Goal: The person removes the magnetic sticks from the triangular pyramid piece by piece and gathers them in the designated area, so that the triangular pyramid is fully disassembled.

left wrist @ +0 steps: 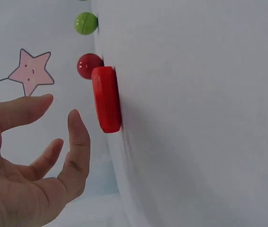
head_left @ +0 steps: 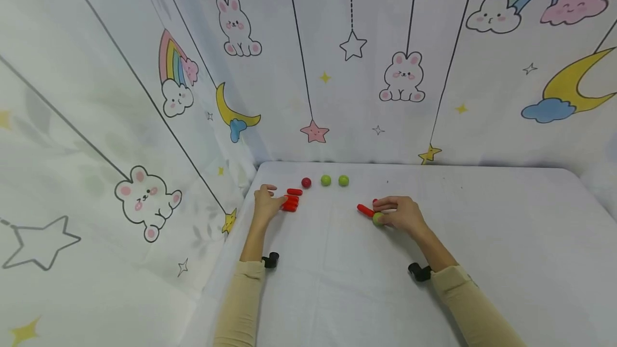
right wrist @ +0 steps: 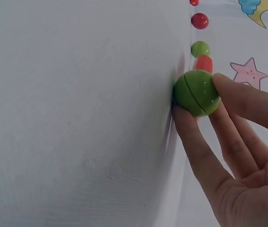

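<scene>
My right hand (head_left: 404, 214) pinches a glossy green ball (right wrist: 195, 93) with a dark seam line, low over the white table. Just left of that ball lies a red stick (head_left: 365, 210), and another bit of red (head_left: 375, 202) shows by the fingertips. At the far left, my left hand (head_left: 267, 205) is beside a small group of red sticks (head_left: 290, 205), its fingers loosely bent and spread with nothing between them. One faceted red stick (left wrist: 106, 99) stands out just past those fingertips in the left wrist view.
Along the back of the table (head_left: 458, 218) sit a dark red ball (head_left: 306, 182) and two green balls, one green ball (head_left: 325, 180) next to the red one. A single red stick (head_left: 294, 191) lies before them. A patterned white curtain (head_left: 289, 79) hangs behind.
</scene>
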`<control>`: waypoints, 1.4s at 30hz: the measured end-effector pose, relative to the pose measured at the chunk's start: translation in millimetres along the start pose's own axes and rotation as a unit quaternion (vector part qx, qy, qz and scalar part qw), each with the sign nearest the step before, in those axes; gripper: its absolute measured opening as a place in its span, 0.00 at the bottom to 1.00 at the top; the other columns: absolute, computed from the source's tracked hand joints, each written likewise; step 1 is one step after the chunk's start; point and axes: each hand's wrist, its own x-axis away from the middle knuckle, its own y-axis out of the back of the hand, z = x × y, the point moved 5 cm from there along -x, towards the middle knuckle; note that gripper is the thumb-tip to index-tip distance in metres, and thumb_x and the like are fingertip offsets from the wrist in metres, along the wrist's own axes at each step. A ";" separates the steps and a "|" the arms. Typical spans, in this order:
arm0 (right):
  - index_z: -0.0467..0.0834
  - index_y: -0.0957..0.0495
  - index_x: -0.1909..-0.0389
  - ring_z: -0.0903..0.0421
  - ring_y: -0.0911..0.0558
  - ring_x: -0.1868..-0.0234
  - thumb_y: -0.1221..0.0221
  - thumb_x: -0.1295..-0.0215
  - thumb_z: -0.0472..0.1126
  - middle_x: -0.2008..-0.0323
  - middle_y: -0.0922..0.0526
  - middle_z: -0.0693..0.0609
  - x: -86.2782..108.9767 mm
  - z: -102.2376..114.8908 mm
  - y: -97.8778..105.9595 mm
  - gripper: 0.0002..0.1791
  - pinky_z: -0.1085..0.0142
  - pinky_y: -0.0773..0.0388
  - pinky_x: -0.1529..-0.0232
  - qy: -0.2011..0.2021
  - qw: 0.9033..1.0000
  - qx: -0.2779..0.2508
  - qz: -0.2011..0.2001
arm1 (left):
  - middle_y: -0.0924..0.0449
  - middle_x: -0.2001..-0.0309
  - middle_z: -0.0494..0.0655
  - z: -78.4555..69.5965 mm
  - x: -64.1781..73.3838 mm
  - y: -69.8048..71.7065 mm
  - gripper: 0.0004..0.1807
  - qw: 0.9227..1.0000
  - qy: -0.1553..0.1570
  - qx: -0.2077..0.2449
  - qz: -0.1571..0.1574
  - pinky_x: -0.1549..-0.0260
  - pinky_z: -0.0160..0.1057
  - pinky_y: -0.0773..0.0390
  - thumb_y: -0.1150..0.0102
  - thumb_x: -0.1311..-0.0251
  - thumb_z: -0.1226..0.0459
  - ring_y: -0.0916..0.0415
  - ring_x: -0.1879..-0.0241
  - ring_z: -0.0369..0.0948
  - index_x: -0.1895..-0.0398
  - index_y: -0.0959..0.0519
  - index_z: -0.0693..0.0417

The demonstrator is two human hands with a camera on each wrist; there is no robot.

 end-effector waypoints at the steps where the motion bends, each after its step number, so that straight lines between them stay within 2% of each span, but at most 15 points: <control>1: 0.44 0.14 0.45 0.44 0.19 0.40 0.27 0.40 0.35 0.51 0.10 0.48 -0.7 0.0 -0.5 0.21 0.63 0.20 0.57 0.000 1.000 -0.003 0.005 | 0.30 0.46 0.65 -2.9 0.7 -1.1 0.25 1.000 -0.005 -0.009 0.001 0.58 0.46 0.19 0.31 0.38 0.65 0.23 0.55 0.54 0.41 0.27 0.64; 3: 0.44 0.13 0.45 0.45 0.18 0.41 0.27 0.41 0.34 0.51 0.10 0.49 -2.2 -0.6 -1.6 0.21 0.64 0.20 0.57 0.000 1.000 -0.007 0.014 | 0.30 0.46 0.64 -8.8 2.9 -4.8 0.25 1.000 -0.012 -0.011 0.009 0.57 0.45 0.21 0.30 0.38 0.64 0.27 0.52 0.53 0.40 0.26 0.64; 6: 0.45 0.13 0.45 0.47 0.16 0.43 0.26 0.41 0.33 0.52 0.10 0.49 -4.0 -0.9 -3.2 0.21 0.64 0.20 0.56 0.007 1.000 -0.008 0.027 | 0.30 0.45 0.65 -18.0 7.6 -12.6 0.26 0.999 -0.019 0.005 0.027 0.58 0.43 0.18 0.30 0.37 0.65 0.25 0.52 0.53 0.39 0.26 0.65; 12: 0.43 0.15 0.47 0.48 0.14 0.49 0.25 0.42 0.33 0.52 0.11 0.48 -6.0 -1.4 -3.4 0.21 0.61 0.17 0.56 0.025 0.999 0.008 0.031 | 0.30 0.42 0.65 -35.3 17.3 -36.3 0.25 0.995 -0.041 0.027 0.084 0.66 0.37 0.15 0.30 0.37 0.66 0.16 0.62 0.49 0.40 0.27 0.66; 15: 0.40 0.16 0.48 0.48 0.14 0.51 0.24 0.43 0.34 0.52 0.12 0.45 -6.9 -2.8 -3.4 0.21 0.60 0.17 0.56 0.022 0.999 0.006 0.032 | 0.29 0.43 0.64 -44.5 22.8 -50.3 0.26 0.992 -0.055 0.011 0.116 0.60 0.40 0.16 0.29 0.37 0.63 0.18 0.59 0.49 0.40 0.26 0.65; 19: 0.38 0.17 0.48 0.49 0.14 0.52 0.23 0.43 0.35 0.53 0.13 0.44 -8.0 -4.1 -4.5 0.22 0.59 0.17 0.54 0.024 0.999 0.001 0.037 | 0.27 0.43 0.58 -52.1 30.9 -70.6 0.27 0.985 -0.065 -0.026 0.158 0.54 0.46 0.18 0.28 0.36 0.58 0.24 0.50 0.49 0.39 0.24 0.61; 22: 0.39 0.16 0.47 0.49 0.15 0.52 0.23 0.44 0.36 0.54 0.13 0.45 -8.4 -5.5 -5.7 0.23 0.60 0.17 0.53 0.022 0.999 -0.004 0.042 | 0.26 0.42 0.56 -54.1 36.1 -85.7 0.26 0.979 -0.063 -0.033 0.189 0.52 0.47 0.17 0.29 0.36 0.56 0.24 0.48 0.48 0.39 0.24 0.57; 30: 0.38 0.16 0.46 0.48 0.14 0.52 0.24 0.43 0.34 0.53 0.12 0.43 -7.1 -2.9 -2.8 0.23 0.61 0.16 0.53 0.017 0.998 -0.017 0.050 | 0.25 0.41 0.60 -71.9 45.4 -129.7 0.29 0.961 -0.048 0.009 0.273 0.59 0.41 0.14 0.28 0.35 0.58 0.18 0.60 0.45 0.36 0.27 0.61; 36: 0.38 0.16 0.47 0.48 0.13 0.51 0.24 0.44 0.33 0.52 0.12 0.43 -8.5 -1.9 -6.7 0.22 0.60 0.16 0.52 0.025 0.998 -0.020 0.057 | 0.25 0.43 0.62 -73.5 49.2 -145.3 0.29 0.955 -0.023 0.054 0.290 0.59 0.42 0.13 0.27 0.38 0.67 0.18 0.58 0.47 0.36 0.28 0.63; 42: 0.37 0.16 0.47 0.48 0.13 0.51 0.24 0.45 0.32 0.52 0.12 0.43 -8.8 -2.7 -8.8 0.22 0.58 0.16 0.52 0.034 0.998 -0.017 0.058 | 0.19 0.49 0.56 -71.7 50.3 -153.0 0.29 0.960 -0.032 0.045 0.274 0.58 0.39 0.18 0.23 0.44 0.67 0.21 0.56 0.44 0.40 0.24 0.59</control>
